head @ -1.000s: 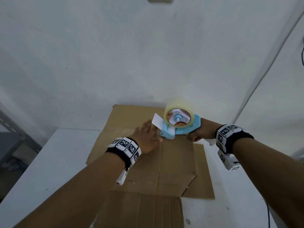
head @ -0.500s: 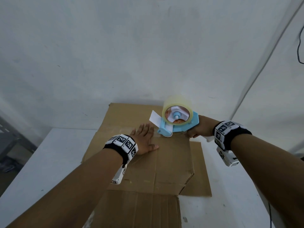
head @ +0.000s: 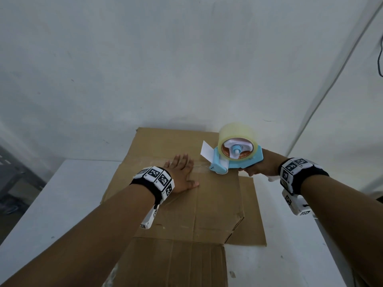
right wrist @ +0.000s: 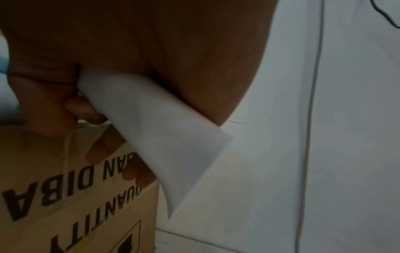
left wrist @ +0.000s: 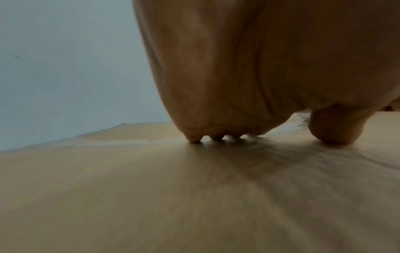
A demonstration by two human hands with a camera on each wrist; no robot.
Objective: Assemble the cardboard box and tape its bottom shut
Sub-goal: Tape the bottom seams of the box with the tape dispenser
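Observation:
A brown cardboard box [head: 207,204] stands bottom-up on the white table [head: 51,193], its flaps folded shut. My left hand [head: 182,172] lies flat on the top, fingers straight, pressing beside the seam; in the left wrist view the fingertips [left wrist: 194,139] touch the cardboard [left wrist: 194,196]. My right hand [head: 259,167] grips the white handle [right wrist: 155,137] of a blue tape dispenser [head: 234,158] carrying a clear tape roll [head: 238,135]. The dispenser's front roller sits on the seam near the box's right edge. A strip of clear tape [head: 201,167] runs from it toward my left hand.
Open flaps of the box spread on the table toward me [head: 176,264] and to the right [head: 252,214]. A white wall [head: 186,69] stands right behind the box. Printed black letters [right wrist: 54,193] mark the box side. A dark shelf [head: 12,183] stands left of the table.
The dispenser and my right hand have slid right along the seam, away from my left hand, leaving tape behind. My left hand stays flat on the box.

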